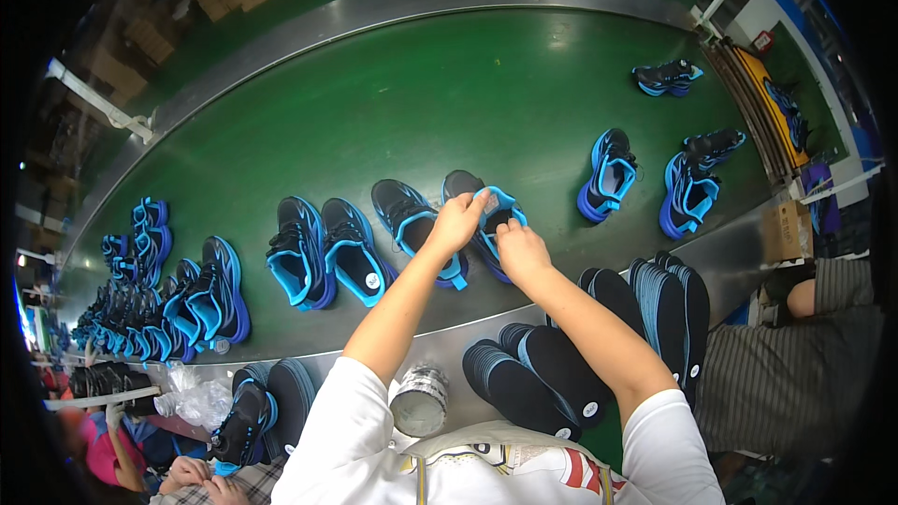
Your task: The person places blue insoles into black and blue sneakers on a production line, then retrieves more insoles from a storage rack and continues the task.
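Observation:
A black and bright-blue sneaker (460, 184) lies on the green belt in front of me, toe pointing away. The fingers of my left hand (458, 223) are closed on its collar, at the tongue side. My right hand (522, 251) is curled at the shoe's opening, its fingertips inside; whatever they pinch is hidden. Just left of my left hand lies a matching sneaker (397, 198), partly covered by my forearm. Farther left is another pair, a left shoe (297, 226) and a right shoe (346, 221), with a round white sticker inside the right one.
Stacks of black insoles (561, 360) with blue edges lie by my right forearm. A white-smeared can (420, 400) stands near my body. More sneakers crowd the belt's left end (140, 318); several sit at the right (610, 173). Other people are at both sides.

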Motion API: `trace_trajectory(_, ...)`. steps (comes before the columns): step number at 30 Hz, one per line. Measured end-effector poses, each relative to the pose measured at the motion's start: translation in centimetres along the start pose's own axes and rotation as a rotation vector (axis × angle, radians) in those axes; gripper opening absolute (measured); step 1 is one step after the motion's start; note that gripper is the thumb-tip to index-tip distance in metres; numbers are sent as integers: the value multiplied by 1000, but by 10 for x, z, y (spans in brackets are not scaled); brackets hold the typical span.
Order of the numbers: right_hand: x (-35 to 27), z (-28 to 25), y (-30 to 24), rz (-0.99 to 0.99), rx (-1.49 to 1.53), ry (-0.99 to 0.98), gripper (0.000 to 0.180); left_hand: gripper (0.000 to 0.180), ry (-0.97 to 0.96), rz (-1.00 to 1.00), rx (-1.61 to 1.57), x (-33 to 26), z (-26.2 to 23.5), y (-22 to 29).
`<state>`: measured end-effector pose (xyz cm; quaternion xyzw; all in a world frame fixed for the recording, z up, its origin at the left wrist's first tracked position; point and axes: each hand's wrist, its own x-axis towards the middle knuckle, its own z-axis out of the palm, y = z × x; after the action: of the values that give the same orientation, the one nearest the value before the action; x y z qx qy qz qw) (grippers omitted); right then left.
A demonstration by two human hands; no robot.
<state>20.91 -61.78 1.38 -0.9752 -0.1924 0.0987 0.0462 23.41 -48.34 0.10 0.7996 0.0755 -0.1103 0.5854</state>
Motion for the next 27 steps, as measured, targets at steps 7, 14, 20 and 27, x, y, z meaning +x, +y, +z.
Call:
trace_trajectory(7,-4,-54,16,-44,33,-391,26,54,74,36,-21,-5,5,-9)
trace_trajectory(14,14,-20,23,-331,-32,-250,16,48,18,-5,14,-6,-1,-7)
trace_trajectory(20,26,21,23,-330,-85,-106,18,47,38,42,-31,-6,7,-4)
trace_trajectory(27,35,12,10,-295,-266,-358,22,41,22,28,49,-7,6,-8)
